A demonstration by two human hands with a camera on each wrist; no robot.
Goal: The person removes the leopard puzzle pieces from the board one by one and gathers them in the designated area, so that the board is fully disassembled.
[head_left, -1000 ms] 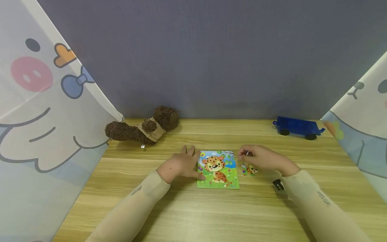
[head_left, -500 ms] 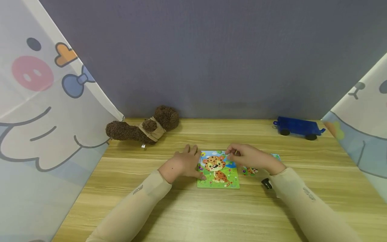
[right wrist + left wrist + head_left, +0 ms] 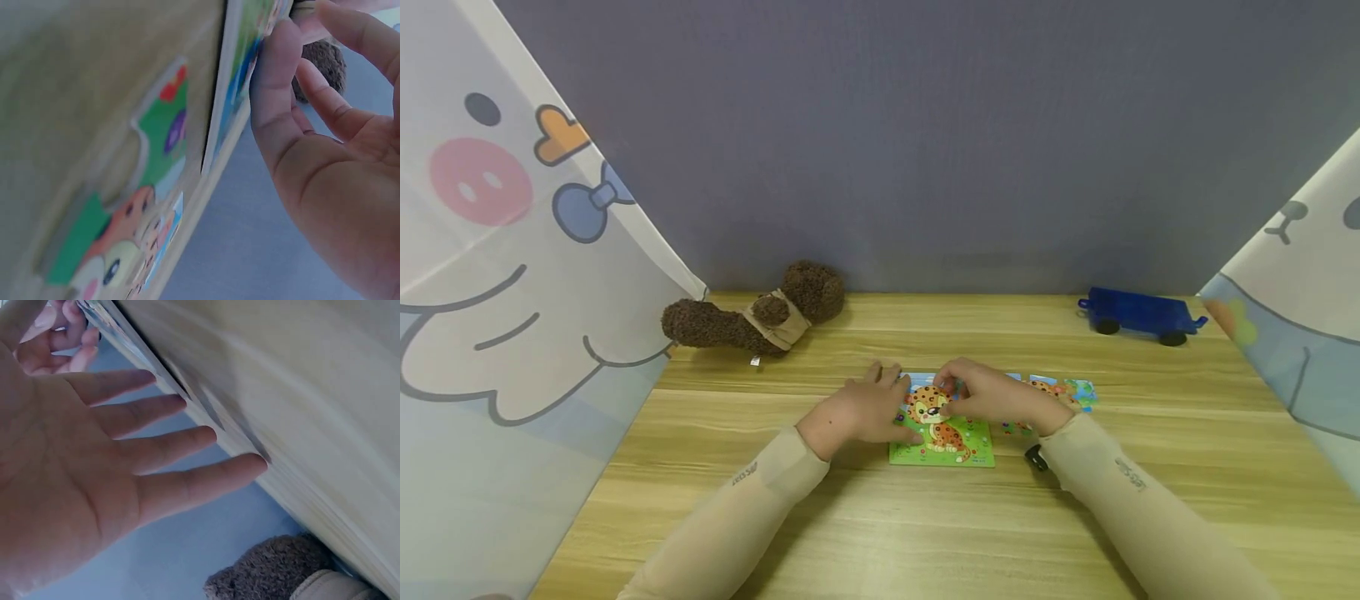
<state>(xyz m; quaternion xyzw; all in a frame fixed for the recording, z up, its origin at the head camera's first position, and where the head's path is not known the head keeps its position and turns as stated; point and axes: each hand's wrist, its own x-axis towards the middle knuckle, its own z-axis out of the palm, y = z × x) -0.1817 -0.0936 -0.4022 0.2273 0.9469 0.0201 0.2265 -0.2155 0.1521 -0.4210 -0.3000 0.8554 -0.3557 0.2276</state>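
Probably light and stiff, the leopard puzzle (image 3: 949, 437) lies flat on the tabletop (image 3: 857, 533); take it by its edges. Your left hand (image 3: 868, 412) is spread; whether your right hand (image 3: 988, 396) pinches anything is unclear.

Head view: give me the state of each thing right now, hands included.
Board: flat on the table, picture up, partly covered by both hands.
Loose pieces: face up, beside the board.
Left hand: fingers spread, at the board's edge.
Right hand: fingers bent over the board; grip unclear.
Plush: lying down.
Cart: upright on its wheels.
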